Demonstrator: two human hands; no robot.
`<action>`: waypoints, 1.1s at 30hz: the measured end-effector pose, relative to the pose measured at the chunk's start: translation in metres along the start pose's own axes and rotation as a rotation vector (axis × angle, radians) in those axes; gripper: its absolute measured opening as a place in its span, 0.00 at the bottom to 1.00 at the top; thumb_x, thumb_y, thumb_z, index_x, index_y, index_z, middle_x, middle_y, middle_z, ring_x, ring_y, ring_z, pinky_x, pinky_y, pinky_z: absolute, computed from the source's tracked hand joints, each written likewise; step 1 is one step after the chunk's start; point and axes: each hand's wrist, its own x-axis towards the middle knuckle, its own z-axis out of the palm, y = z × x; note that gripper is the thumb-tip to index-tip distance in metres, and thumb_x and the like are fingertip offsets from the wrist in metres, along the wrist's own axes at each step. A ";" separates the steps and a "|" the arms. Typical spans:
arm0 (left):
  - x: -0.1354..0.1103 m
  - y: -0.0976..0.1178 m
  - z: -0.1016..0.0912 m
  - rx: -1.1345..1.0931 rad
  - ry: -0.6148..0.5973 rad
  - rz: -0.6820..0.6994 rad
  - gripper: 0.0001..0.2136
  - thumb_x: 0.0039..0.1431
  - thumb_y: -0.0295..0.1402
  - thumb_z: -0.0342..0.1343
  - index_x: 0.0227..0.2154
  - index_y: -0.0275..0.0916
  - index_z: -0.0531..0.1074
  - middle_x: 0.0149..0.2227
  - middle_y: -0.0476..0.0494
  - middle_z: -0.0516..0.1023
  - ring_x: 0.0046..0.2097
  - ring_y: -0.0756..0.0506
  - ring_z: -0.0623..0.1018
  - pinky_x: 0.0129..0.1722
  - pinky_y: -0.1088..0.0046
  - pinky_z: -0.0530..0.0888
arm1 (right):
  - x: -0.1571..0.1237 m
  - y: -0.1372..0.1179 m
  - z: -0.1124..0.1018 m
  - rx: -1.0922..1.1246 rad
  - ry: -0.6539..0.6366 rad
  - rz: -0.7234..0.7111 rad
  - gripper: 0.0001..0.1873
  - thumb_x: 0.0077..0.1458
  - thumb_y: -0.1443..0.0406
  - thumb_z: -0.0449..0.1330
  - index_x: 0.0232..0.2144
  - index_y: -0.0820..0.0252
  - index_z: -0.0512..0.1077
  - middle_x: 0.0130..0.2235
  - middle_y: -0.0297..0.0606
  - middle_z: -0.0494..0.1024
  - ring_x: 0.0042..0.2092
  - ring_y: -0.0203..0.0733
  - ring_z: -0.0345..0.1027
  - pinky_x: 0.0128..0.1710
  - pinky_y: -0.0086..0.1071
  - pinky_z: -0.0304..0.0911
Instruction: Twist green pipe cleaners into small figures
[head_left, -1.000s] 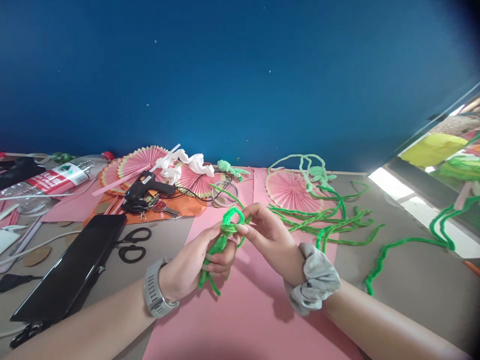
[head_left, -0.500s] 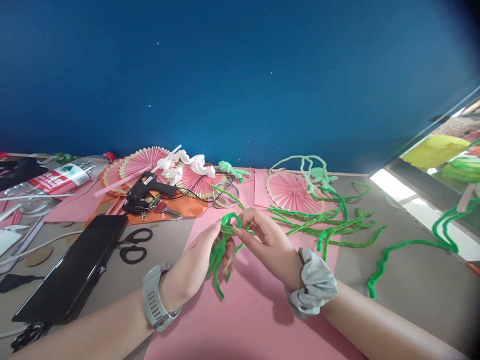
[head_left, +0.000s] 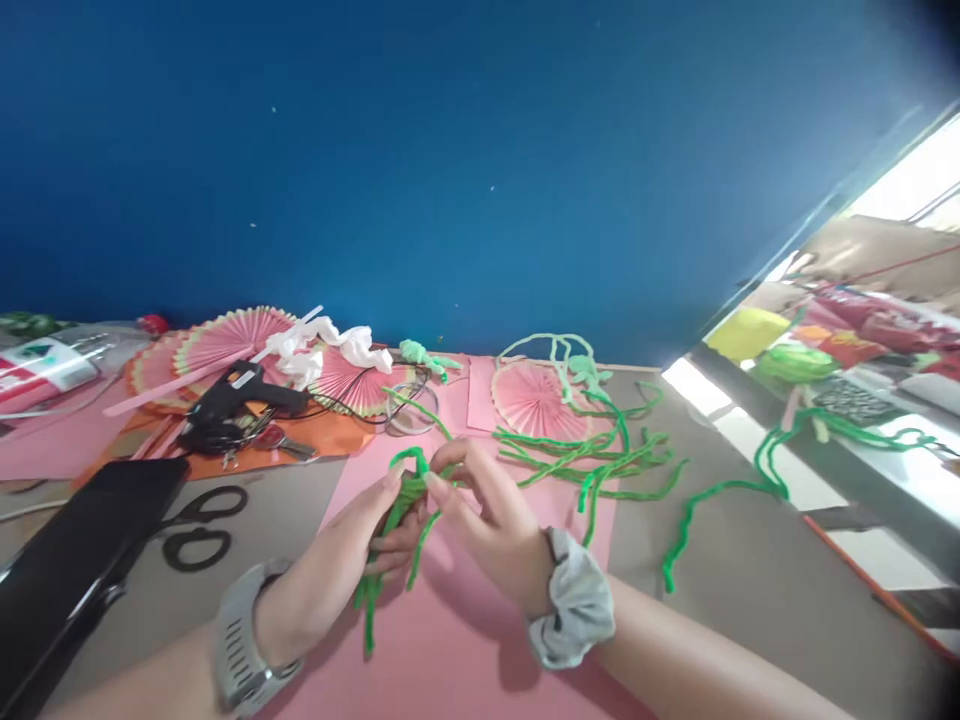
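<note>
My left hand (head_left: 337,550), with a grey watch on the wrist, is closed around a bundle of green pipe cleaners (head_left: 391,525) whose loose ends hang below the fingers. A bent green loop rises above the thumb. At the bundle's top, my right hand (head_left: 487,510) pinches a green strand between thumb and fingers; a grey scrunchie circles that wrist. Both hands are over the pink paper (head_left: 442,660). Right of them lie several loose green pipe cleaners (head_left: 600,460), partly across a pink pleated paper fan (head_left: 536,400).
A black glue gun (head_left: 232,400) and keys rest on orange paper at the left. Nearer are black scissors (head_left: 199,530) and a black phone (head_left: 82,580). More pleated fans and crumpled white tissue (head_left: 330,345) lie along the blue wall (head_left: 450,180).
The view has swung right, so the scene sits further left. Both hands keep hold of the green bundle, and its tails hang more together beneath my left hand.
</note>
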 end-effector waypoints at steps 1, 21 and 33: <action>-0.001 0.002 0.001 -0.032 -0.037 0.014 0.17 0.60 0.44 0.40 0.23 0.37 0.59 0.18 0.56 0.50 0.20 0.55 0.49 0.18 0.81 0.50 | 0.001 0.000 0.000 0.064 0.003 0.040 0.04 0.57 0.63 0.50 0.32 0.58 0.61 0.31 0.34 0.64 0.32 0.34 0.61 0.31 0.28 0.60; -0.007 0.001 -0.002 -0.077 -0.385 0.165 0.22 0.60 0.49 0.28 0.23 0.38 0.56 0.16 0.57 0.47 0.18 0.54 0.46 0.18 0.76 0.46 | 0.006 0.004 -0.004 0.641 -0.275 0.223 0.07 0.56 0.63 0.54 0.29 0.60 0.60 0.29 0.31 0.65 0.32 0.33 0.61 0.34 0.30 0.57; -0.003 -0.001 0.002 0.172 -0.082 0.076 0.24 0.59 0.50 0.29 0.25 0.38 0.61 0.19 0.51 0.61 0.19 0.52 0.61 0.18 0.76 0.62 | 0.006 0.004 0.001 0.663 -0.134 0.189 0.08 0.54 0.65 0.57 0.26 0.59 0.60 0.28 0.29 0.66 0.30 0.30 0.63 0.30 0.27 0.60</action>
